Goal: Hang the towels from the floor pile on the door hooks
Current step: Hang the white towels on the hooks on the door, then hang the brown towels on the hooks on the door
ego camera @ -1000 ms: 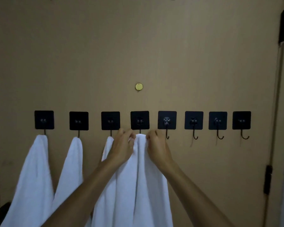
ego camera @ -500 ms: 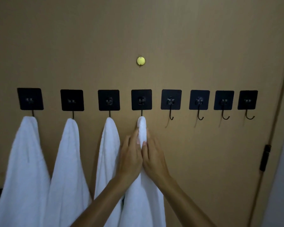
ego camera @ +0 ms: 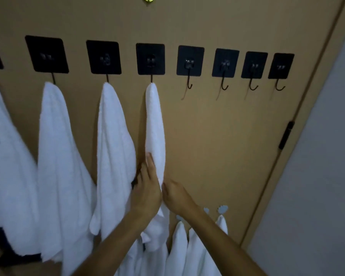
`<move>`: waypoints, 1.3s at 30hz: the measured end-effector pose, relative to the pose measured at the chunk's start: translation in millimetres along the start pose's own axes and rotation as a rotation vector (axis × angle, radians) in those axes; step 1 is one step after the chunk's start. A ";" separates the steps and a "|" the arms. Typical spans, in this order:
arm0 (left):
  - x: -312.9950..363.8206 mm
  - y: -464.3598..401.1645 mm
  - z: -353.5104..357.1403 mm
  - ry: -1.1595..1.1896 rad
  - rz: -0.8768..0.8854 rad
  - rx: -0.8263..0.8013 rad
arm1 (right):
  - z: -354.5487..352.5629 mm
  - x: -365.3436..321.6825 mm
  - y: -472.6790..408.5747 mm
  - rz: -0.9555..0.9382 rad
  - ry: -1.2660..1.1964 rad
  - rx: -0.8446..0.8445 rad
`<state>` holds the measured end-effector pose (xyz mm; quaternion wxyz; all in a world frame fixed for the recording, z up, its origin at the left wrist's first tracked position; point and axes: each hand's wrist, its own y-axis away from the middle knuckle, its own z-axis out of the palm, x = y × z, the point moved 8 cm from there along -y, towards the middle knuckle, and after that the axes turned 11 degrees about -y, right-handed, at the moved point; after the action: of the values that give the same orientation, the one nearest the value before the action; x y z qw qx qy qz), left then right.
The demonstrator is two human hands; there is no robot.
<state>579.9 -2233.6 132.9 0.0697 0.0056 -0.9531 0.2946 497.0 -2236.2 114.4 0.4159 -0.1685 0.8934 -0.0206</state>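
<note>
A narrow, fluffy white towel (ego camera: 155,124) is hanging from the fourth hook (ego camera: 150,59) on the tan door (ego camera: 217,136). The left hand (ego camera: 147,188) is lying flat along it, grip released; the right hand (ego camera: 174,193) is touching its other edge, grip hidden. Four towels are hanging on this row, four hooks (ego camera: 190,61) are standing bare, and more white towels (ego camera: 187,250) are hanging lower down.

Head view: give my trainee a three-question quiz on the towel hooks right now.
1. True or false: the towel between both hands hangs from a hook.
2. How many upper-row hooks are bare? A) two B) four C) six
3. Fill in: the left hand and right hand touch the towel's ____ part.

Key: 1 true. 2 B; the nearest bare hook is just right of the towel. 3 lower.
</note>
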 end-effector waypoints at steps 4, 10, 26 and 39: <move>17.2 49.6 20.7 -0.292 0.035 -0.525 | 5.5 31.9 52.3 0.148 0.199 -0.284; 139.3 136.6 -13.0 -0.254 0.341 -0.558 | -74.8 71.9 174.6 0.241 0.242 -0.188; 533.3 474.3 -63.0 0.230 1.032 -0.950 | -289.6 255.6 687.8 0.969 0.218 0.350; 654.0 615.2 75.6 0.356 1.055 -1.165 | -245.5 433.7 857.0 1.275 -0.096 0.299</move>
<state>-109.3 -1747.9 -184.8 0.0639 -0.5295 -0.8053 -0.2590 -189.5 -1592.0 -196.2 0.4047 0.4529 0.7862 0.1137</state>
